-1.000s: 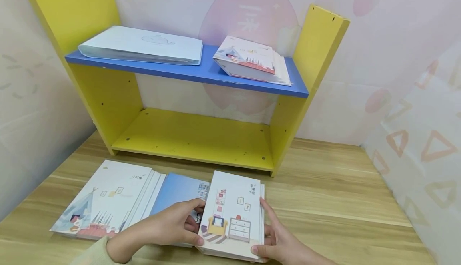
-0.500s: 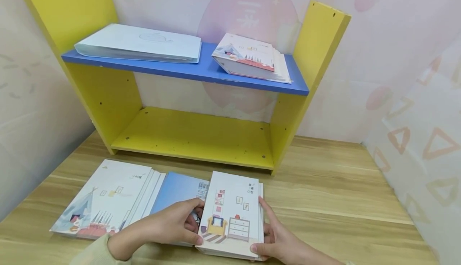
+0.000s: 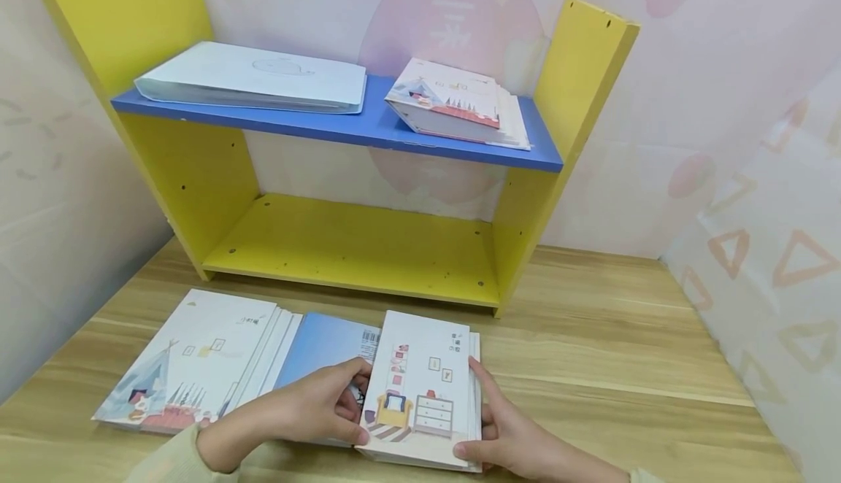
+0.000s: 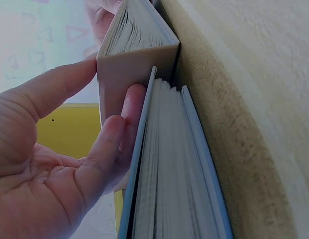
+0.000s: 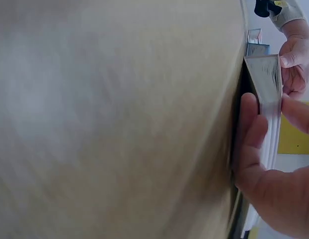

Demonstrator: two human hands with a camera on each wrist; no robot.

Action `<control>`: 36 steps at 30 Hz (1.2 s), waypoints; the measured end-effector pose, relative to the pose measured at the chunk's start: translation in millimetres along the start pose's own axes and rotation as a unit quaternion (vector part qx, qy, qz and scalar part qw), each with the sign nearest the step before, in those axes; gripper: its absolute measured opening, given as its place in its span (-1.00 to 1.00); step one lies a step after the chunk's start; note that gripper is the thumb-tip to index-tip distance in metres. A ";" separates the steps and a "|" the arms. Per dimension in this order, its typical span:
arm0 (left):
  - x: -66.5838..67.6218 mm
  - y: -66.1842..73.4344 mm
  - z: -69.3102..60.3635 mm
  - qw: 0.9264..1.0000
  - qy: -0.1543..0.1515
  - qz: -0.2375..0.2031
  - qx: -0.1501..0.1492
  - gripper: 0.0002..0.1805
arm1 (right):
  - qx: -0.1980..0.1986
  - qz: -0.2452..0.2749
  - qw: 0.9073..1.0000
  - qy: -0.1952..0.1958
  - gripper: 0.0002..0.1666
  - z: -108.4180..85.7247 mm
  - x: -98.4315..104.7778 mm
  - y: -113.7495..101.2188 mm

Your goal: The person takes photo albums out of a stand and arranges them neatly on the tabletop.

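While between fingers [image 3: 478,452], book [image 3: 417,388] further left

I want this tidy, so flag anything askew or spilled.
The upper tent-cover album at the blue shelf's right looks askew: its leaves splay in steps past the top cover. The lower tent-cover album on the table slants likewise. I see no spill.

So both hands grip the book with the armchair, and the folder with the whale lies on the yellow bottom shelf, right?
Not quite: the whale folder lies on the blue shelf, as the head view shows. The left hand and right hand do grip the armchair book.
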State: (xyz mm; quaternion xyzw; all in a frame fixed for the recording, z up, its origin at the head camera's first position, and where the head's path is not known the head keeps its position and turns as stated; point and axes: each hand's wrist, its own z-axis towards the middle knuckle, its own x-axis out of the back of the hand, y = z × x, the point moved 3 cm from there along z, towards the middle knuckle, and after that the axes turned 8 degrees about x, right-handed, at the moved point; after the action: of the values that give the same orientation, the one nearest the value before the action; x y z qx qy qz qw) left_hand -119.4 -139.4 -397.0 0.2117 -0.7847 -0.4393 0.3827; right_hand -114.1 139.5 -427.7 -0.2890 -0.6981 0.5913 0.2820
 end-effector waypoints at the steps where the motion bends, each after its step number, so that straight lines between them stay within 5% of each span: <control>1: 0.3 -0.5 0.0 1.000 0.000 -0.002 0.000 -0.29 | -0.001 -0.015 1.000 -0.001 0.36 0.3 0.1 -0.8; 17: 0.8 -1.4 0.1 1.000 -0.004 -0.024 -0.006 -0.28 | 0.001 -0.169 0.986 -0.015 0.17 0.7 13.6 -12.9; 26: 0.7 -0.9 -1.8 1.000 0.005 -0.012 0.007 -0.23 | -0.004 -0.177 0.984 -0.017 0.05 2.8 20.0 -12.0; 32: 6.3 2.0 -4.2 0.998 -0.008 -0.044 0.036 -0.28 | 0.014 -0.172 0.985 -0.013 -0.06 5.1 26.4 -12.5; 36: 10.6 4.7 -5.2 0.998 -0.011 -0.053 0.028 -0.36 | 0.034 -0.185 0.982 -0.005 -0.12 7.4 32.7 -17.4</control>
State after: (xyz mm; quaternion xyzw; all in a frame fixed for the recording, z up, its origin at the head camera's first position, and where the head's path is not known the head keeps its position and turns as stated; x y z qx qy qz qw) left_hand -121.9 -146.7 -387.0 0.2586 -0.7885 -0.4393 0.3440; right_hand -142.8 156.3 -409.8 -0.1417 -0.7207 0.5536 0.3925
